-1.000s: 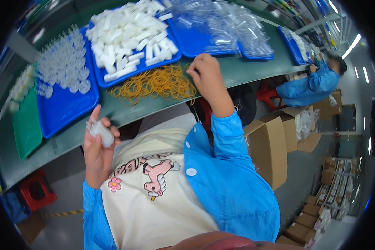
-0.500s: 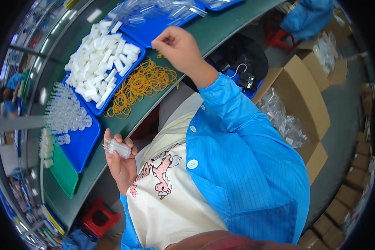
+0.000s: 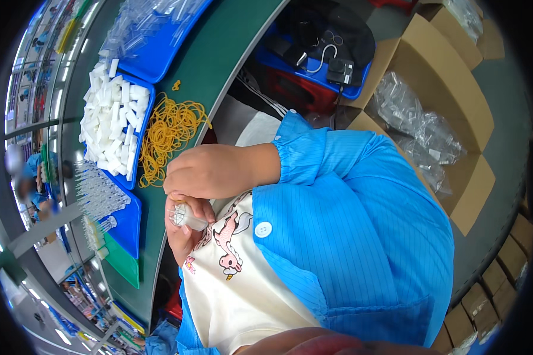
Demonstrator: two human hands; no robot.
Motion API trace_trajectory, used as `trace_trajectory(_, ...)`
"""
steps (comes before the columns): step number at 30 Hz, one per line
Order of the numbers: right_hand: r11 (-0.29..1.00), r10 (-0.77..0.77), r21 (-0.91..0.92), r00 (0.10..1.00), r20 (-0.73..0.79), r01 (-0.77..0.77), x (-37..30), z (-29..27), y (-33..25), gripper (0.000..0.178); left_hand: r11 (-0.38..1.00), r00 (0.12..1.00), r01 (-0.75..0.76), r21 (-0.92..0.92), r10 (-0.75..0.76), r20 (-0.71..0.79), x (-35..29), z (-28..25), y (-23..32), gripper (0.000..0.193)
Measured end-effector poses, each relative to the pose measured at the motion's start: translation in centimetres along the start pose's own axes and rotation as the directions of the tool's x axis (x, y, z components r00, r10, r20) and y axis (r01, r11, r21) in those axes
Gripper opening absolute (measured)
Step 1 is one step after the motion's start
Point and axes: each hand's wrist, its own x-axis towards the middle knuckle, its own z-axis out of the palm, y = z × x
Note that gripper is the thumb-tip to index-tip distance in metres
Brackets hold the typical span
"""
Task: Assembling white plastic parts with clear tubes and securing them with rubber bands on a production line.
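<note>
My left hand (image 3: 180, 238) is closed around a small translucent white plastic piece (image 3: 189, 217) with thin clear prongs at one end, close to my shirt front. Directly above it, my right hand (image 3: 204, 170) bends down with curled fingers, its back toward me. The right fingertips are hidden behind the hand, near the top of the piece, so what they grip cannot be made out. On the green table, a tangled heap of yellow rubber bands (image 3: 170, 131) lies beyond my hands, beside a blue tray (image 3: 141, 139) piled with white blocks (image 3: 109, 121).
Another blue tray (image 3: 154, 70) holds clear plastic parts. Pronged clear pieces (image 3: 103, 192) stand on a lower blue tray (image 3: 127, 231), by a green tray (image 3: 122, 266). At right sits an open carton (image 3: 450, 89) with plastic bags; a blue bin (image 3: 352, 90) holds electronics and cables.
My right hand has come down from above the rubber bands to my left hand. The left hand still holds the plastic piece. The view has shifted, moving the table leftward.
</note>
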Motion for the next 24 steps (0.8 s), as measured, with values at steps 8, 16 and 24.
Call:
trace_trajectory(8, 0.978, 0.105, 0.193, 0.988, -0.111, -0.082, -2.3, -1.1, 1.4, 0.009, 0.987, 0.979, 0.091, -0.135, -0.064, 0.192, 2.2, 1.4, -0.1, 0.048)
trace_trajectory(16, 0.128, 0.449, 0.907, 0.839, 0.308, -0.401, -5.6, -3.4, 3.5, 0.011, 0.763, 0.831, 0.413, 0.498, -0.539, 0.137, 4.0, 0.5, 1.3, 0.041)
trace_trajectory(24, 0.399, 0.547, 0.558, 0.678, 0.491, -0.727, -3.1, -5.7, 0.1, 0.022, -0.112, 0.531, 0.415, 0.903, -0.776, -0.341, 7.6, 4.9, 1.8, 0.037)
